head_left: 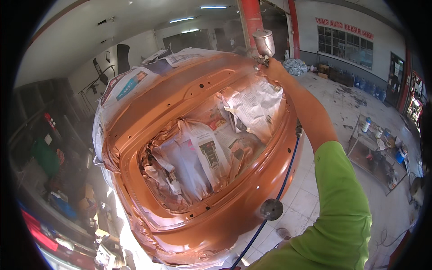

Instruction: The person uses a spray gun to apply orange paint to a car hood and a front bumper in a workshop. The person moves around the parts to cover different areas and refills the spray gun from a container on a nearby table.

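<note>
My right hand (274, 69) is wrapped round a spray gun (261, 61) with a metal paint cup (264, 42) on top, at the far right of an orange car body (243, 211). The arm, in a lime-green sleeve, reaches up from the lower right. Crumpled newspaper (211, 153) masks the car's open rear compartment. More masking paper (128, 83) covers the far and left sides. A dark blue air hose (291, 159) with a metal connector hangs below my forearm and runs down past a round grey disc (272, 209). My left hand is out of view.
On the right stands a low bench (373, 155) with cans and bottles. A red post (252, 22) rises behind the car. Blue water jugs (371, 88) line the far wall, near a crumpled plastic sheet (295, 67). Cluttered shelving (42, 153) fills the left side.
</note>
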A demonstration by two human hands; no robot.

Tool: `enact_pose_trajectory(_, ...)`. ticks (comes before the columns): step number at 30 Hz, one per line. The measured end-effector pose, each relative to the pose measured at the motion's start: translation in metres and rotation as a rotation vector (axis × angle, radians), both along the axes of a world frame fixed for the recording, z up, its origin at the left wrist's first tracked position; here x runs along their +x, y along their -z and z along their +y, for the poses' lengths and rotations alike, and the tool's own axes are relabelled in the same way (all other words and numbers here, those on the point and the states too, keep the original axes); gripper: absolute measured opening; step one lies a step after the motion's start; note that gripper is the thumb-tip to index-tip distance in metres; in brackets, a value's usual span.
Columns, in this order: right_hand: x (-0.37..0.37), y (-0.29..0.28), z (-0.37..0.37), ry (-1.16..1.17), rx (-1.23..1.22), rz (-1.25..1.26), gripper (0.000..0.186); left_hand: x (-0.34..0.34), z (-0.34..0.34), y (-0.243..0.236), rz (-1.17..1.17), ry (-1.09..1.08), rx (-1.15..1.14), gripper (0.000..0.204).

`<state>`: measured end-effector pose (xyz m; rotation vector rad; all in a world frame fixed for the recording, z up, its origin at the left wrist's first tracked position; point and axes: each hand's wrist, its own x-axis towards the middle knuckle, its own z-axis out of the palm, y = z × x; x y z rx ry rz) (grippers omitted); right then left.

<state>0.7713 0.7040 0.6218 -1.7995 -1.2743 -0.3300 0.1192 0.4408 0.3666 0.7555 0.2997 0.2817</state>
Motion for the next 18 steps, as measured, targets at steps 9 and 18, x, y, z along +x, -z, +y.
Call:
enact_pose_trajectory(9, 0.233, 0.023, 0.069, 0.022, 0.061, 0.055, 0.048, 0.156, -0.053, 0.003, 0.127, -0.062, 0.281, 0.091)
enact_pose_trajectory(18, 0.355, 0.040, 0.122, 0.055, 0.191, 0.119, 0.058, 0.246, -0.092, -0.039, 0.285, -0.182, 0.443, 0.081)
